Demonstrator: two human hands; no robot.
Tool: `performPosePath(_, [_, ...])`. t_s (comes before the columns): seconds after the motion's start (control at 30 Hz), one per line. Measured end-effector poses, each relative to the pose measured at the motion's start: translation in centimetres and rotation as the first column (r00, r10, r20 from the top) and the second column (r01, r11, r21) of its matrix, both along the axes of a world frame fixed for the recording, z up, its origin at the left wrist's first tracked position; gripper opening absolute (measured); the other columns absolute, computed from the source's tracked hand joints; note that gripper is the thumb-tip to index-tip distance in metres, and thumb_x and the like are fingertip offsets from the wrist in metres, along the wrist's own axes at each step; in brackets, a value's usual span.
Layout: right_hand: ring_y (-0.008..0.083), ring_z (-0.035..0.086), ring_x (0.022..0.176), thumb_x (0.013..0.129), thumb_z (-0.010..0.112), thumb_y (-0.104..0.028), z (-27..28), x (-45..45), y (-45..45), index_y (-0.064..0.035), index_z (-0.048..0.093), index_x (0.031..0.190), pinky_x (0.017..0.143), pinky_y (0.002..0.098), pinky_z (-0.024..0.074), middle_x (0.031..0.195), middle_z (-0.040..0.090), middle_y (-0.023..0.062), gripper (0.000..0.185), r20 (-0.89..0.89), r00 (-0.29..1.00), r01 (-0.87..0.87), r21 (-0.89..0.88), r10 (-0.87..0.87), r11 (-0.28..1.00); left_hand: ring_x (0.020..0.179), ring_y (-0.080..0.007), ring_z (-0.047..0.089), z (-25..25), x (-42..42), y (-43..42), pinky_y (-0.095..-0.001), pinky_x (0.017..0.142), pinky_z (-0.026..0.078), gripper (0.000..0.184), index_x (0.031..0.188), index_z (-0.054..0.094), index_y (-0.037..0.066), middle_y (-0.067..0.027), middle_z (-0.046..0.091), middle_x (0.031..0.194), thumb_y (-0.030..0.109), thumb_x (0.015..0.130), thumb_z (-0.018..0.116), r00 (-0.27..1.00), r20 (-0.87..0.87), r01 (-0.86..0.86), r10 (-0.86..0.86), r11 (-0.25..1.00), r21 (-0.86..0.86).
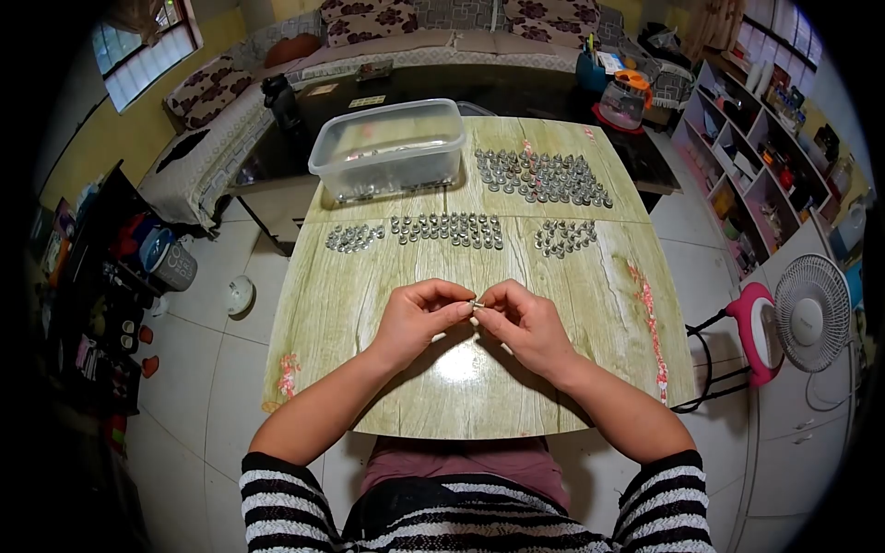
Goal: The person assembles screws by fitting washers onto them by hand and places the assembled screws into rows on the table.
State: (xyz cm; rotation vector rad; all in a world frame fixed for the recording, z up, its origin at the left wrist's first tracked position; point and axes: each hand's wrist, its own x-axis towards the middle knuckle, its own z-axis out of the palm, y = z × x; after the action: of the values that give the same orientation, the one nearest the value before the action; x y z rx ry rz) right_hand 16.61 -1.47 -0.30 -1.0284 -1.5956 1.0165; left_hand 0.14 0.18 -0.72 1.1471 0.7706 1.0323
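My left hand point(412, 321) and my right hand point(532, 330) meet above the near middle of the wood-patterned table point(590, 318). Between the thumbs and fingers of both is one small silvery metal part point(476, 305), mostly covered by the fingertips. Just beyond my hands lie a cluster of flat shiny metal pieces point(354, 238), several rows of upright metal parts point(447, 229) and a smaller group of pointed metal parts point(564, 238). Farther back on the right stands a larger block of similar parts point(542, 178).
A clear plastic bin point(392, 172) with small items inside sits at the table's back left. Behind is a dark table point(516, 88) bearing an orange-lidded jug point(624, 101). To the right are a pink chair point(753, 334) and a white fan point(811, 313).
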Motion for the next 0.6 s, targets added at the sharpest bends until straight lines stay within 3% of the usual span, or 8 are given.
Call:
performPosePath(0.03, [0.0079, 0.048, 0.048, 0.081, 0.052, -0.017, 0.16, 0.08, -0.03, -0.0007, 0.053, 0.077, 0.045, 0.0225, 0.0387, 0.054, 0.052, 0.0033, 0.017, 0.000, 1.000, -0.001, 0.001, 0.001, 1.000, 0.069, -0.0097, 0.056, 0.14, 0.01, -0.06, -0.0213, 0.063, 0.047, 0.016, 0.088, 0.057, -0.002, -0.0062, 0.059, 0.079, 0.005, 0.075, 0.059, 1.000, 0.000, -0.001, 0.001, 1.000, 0.001])
performPosePath(0.1, [0.0082, 0.048, 0.047, 0.082, 0.051, -0.020, 0.59, 0.34, -0.15, -0.0012, 0.053, 0.076, 0.045, 0.0222, 0.0384, 0.052, 0.051, 0.0024, 0.020, 0.032, 0.997, -0.067, -0.157, 0.073, 0.985, 0.069, -0.0093, 0.056, 0.57, 0.05, -0.28, -0.0216, 0.062, 0.047, 0.015, 0.089, 0.056, -0.002, -0.0057, 0.059, 0.079, 0.004, 0.075, 0.059, 0.999, -0.033, 0.022, -0.021, 1.000, 0.019])
performPosePath(0.33, [0.0082, 0.048, 0.047, 0.084, 0.048, -0.023, -0.12, 0.29, 0.11, -0.0015, 0.053, 0.074, 0.045, 0.0221, 0.0383, 0.052, 0.051, 0.0026, 0.024, -0.010, 0.999, -0.053, -0.087, 0.052, 0.995, 0.072, -0.0105, 0.056, 0.63, 0.13, -0.33, -0.0230, 0.067, 0.047, 0.015, 0.087, 0.055, -0.002, -0.0060, 0.058, 0.080, 0.005, 0.074, 0.060, 1.000, -0.021, 0.020, -0.020, 1.000, -0.009])
performPosePath(0.4, [0.0082, 0.049, 0.049, 0.083, 0.049, -0.023, 0.00, 0.63, 0.16, -0.0015, 0.052, 0.077, 0.046, 0.0219, 0.0386, 0.054, 0.052, 0.0030, 0.022, 0.013, 0.992, -0.115, -0.230, 0.122, 0.966, 0.072, -0.0089, 0.055, 0.39, 0.18, -0.27, -0.0215, 0.065, 0.047, 0.015, 0.089, 0.056, -0.001, -0.0054, 0.059, 0.080, 0.004, 0.075, 0.059, 0.999, -0.032, 0.044, -0.042, 0.998, 0.055])
performPosePath(0.53, [0.0088, 0.049, 0.048, 0.083, 0.048, -0.023, 0.06, 0.23, 0.21, -0.0012, 0.052, 0.075, 0.045, 0.0224, 0.0390, 0.054, 0.052, 0.0032, 0.024, -0.033, 0.999, -0.028, -0.045, 0.027, 0.999, 0.072, -0.0089, 0.055, 0.48, 0.23, -0.32, -0.0217, 0.065, 0.047, 0.015, 0.089, 0.055, -0.001, -0.0054, 0.058, 0.080, 0.004, 0.075, 0.059, 1.000, -0.003, 0.015, -0.015, 0.999, 0.034])
performPosePath(0.6, [0.0080, 0.049, 0.051, 0.082, 0.051, -0.023, 0.69, 0.65, 0.13, -0.0011, 0.051, 0.078, 0.047, 0.0215, 0.0392, 0.058, 0.052, 0.0031, 0.023, -0.012, 0.994, -0.105, -0.256, 0.106, 0.961, 0.071, -0.0090, 0.055, 0.52, 0.20, -0.33, -0.0216, 0.065, 0.047, 0.015, 0.089, 0.055, -0.001, -0.0055, 0.058, 0.080, 0.004, 0.075, 0.059, 0.999, -0.043, 0.034, -0.031, 0.998, 0.061])
